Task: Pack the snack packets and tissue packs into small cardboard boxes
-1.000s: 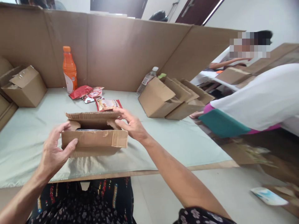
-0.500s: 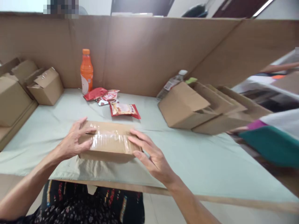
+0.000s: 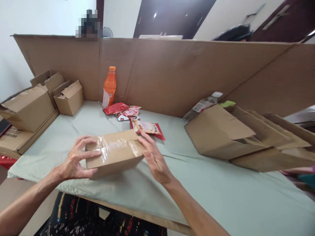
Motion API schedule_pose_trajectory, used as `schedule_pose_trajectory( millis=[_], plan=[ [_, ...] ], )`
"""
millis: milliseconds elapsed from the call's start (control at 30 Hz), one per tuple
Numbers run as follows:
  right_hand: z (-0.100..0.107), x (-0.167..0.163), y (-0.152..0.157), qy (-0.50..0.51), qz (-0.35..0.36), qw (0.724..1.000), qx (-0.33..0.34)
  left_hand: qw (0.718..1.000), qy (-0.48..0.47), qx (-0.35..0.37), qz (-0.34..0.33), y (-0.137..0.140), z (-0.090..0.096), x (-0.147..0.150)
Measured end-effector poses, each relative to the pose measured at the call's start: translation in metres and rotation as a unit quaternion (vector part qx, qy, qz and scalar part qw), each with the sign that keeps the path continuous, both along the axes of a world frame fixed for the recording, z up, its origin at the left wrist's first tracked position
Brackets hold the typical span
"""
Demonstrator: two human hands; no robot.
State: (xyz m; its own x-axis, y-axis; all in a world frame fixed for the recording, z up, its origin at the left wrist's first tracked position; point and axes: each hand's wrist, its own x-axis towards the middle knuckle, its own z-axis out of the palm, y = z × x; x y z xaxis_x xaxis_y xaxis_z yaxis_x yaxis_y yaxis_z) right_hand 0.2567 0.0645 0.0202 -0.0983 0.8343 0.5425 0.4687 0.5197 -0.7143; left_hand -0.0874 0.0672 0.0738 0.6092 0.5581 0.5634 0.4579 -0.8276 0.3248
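A closed cardboard box (image 3: 118,154) with shiny clear tape across its top is held between my two hands near the table's front edge. My left hand (image 3: 78,159) grips its left end, fingers on top and thumb on the near side. At the right end my right hand (image 3: 154,157) clasps the corner, fingertips on the upper edge. The box sits tilted, its right end turned away from me. Just behind it lies a red and cream snack packet (image 3: 147,127), partly hidden by the box and my right fingers.
An orange drink bottle (image 3: 109,88) stands by the cardboard partition (image 3: 157,78), with red packets (image 3: 115,108) in front. Open boxes (image 3: 31,108) stand at left. More open boxes (image 3: 219,131) are at right, a clear bottle (image 3: 203,106) leaning behind. A person's blurred head shows beyond the partition.
The box has turned, its right end swinging away from me toward the snack packet, and both hands have moved with it. My view has shifted to the left and up.
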Motion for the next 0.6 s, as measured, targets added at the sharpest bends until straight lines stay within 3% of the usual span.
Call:
schedule_pose_trajectory(
  millis=[167,367,467,600],
  plan=[
    [-0.009,-0.052,0.046,0.086,0.025,0.995,-0.036,0.982,0.009,0.081,0.171,-0.003,0.005,-0.059],
    [-0.069,-0.063,0.040,0.043,0.027,0.987,-0.150,0.911,-0.002,0.126,0.392,0.014,0.007,-0.136],
    [-0.086,-0.063,0.034,0.017,0.030,0.989,-0.142,0.870,-0.021,0.111,0.480,0.038,0.005,-0.149],
    [-0.086,-0.064,0.035,-0.024,0.044,0.990,-0.128,0.840,-0.039,0.088,0.533,0.072,0.013,-0.147]
  ],
)
